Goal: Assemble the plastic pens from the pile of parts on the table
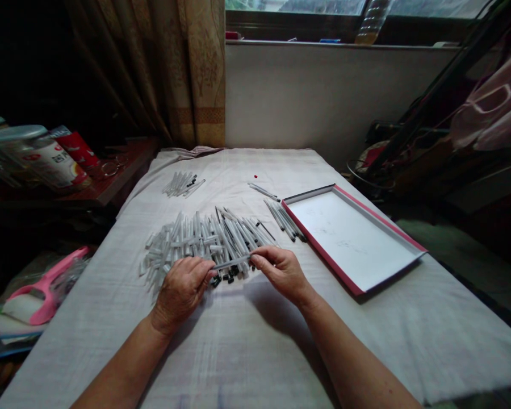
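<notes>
My left hand [183, 289] and my right hand [281, 270] together hold one clear pen barrel [232, 262] level between their fingertips, just above the table. Both hands pinch its ends. Right behind them lies a big heap of clear pen barrels [204, 241] with several small black caps [225, 277] at its front edge. A smaller bunch of barrels [182, 184] lies farther back on the left. A few finished pens [286, 220] lie beside the tray.
A shallow white tray with a red rim [353, 238] sits on the right of the cloth-covered table [247, 341]. A tiny red piece [255, 176] lies near the back. Jars [42, 156] stand on a side shelf to the left, and a pink tool [42, 289] lies below it.
</notes>
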A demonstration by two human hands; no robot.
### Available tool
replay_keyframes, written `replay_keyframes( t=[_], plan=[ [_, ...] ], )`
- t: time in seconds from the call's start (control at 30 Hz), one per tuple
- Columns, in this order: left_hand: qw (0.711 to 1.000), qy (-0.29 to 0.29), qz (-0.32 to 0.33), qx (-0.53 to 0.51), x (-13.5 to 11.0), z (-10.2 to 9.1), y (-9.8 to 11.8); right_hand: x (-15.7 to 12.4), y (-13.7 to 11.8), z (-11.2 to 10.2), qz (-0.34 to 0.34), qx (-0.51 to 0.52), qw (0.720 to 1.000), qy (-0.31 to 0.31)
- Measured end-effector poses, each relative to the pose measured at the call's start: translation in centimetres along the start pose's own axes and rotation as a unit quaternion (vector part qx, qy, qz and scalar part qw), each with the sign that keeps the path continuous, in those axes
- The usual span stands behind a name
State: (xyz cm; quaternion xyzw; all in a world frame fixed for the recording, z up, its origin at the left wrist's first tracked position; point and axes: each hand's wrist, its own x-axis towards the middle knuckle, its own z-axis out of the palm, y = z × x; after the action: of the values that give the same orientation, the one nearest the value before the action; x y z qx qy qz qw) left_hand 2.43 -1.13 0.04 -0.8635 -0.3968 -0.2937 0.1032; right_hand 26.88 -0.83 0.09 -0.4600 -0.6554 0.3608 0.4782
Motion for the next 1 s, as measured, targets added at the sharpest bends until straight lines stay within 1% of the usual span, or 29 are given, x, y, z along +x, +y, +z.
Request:
replay_keyframes(
  t=[0.1, 0.33, 0.5, 0.63, 0.83, 1.0],
  plan=[
    [1.000, 0.006, 0.004, -0.005, -0.07, 0.19, -0.11, 0.02, 0.10, -0.12, -0.022, 0.023, 0.999, 0.009],
    [1.000, 0.004, 0.011, -0.002, -0.15, 0.30, -0.05, 0.08, -0.05, -0.07, 0.027, 0.003, 1.000, 0.003],
    [1.000, -0.001, 0.005, -0.013, -0.24, 0.34, -0.17, 0.12, -0.33, -0.32, 0.015, 0.009, 1.000, -0.012],
    [1.000, -0.002, 0.008, -0.011, -0.27, 0.41, -0.17, 0.21, -0.41, -0.48, 0.030, -0.027, 0.999, -0.029],
    [1.000, -0.006, 0.003, -0.013, -0.44, 0.62, -0.16, 0.23, -0.18, -0.58, -0.003, -0.018, 0.999, -0.027],
    [1.000, -0.020, -0.006, -0.022, -0.66, 0.81, -0.41, 0.33, 0.04, -0.49, 0.022, -0.009, 0.999, -0.034]
  ],
)
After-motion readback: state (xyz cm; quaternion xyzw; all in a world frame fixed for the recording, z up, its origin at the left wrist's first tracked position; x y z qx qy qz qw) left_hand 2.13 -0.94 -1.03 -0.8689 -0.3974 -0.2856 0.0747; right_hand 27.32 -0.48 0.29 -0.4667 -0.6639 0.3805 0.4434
